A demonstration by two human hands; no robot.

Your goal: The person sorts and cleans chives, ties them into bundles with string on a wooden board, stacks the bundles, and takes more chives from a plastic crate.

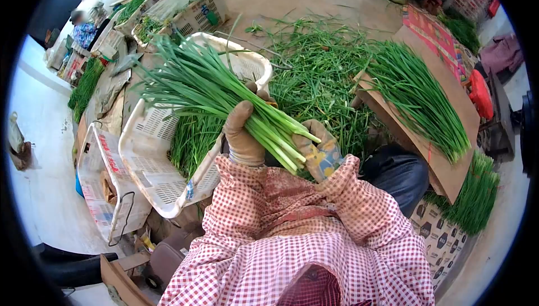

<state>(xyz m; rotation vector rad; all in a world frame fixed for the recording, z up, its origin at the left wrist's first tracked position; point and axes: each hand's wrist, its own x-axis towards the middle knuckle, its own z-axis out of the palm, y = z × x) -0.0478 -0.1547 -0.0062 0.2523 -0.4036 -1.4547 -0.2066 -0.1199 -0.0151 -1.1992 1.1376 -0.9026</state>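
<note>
A thick bunch of garlic chives [199, 84] lies slantwise in front of me, its green leaves to the upper left and pale stem ends to the lower right. My left hand [244, 135], in a soiled glove, is wrapped round the middle of the bunch, with its thumb on top. At the stem ends, my right hand [320, 151], in a patterned glove, has its fingers curled against the stalks; part of its grip is hidden. Below the leaves stands a white plastic basket [147, 185] with more chives [193, 140] inside.
Loose green leaves [320, 76] cover the floor ahead. On the right, chives [418, 95] lie on a slanted brown board [466, 101], with another bundle [474, 193] below it. A second crate [104, 193] stands left. Filled crates [196, 14] and other people are farther back.
</note>
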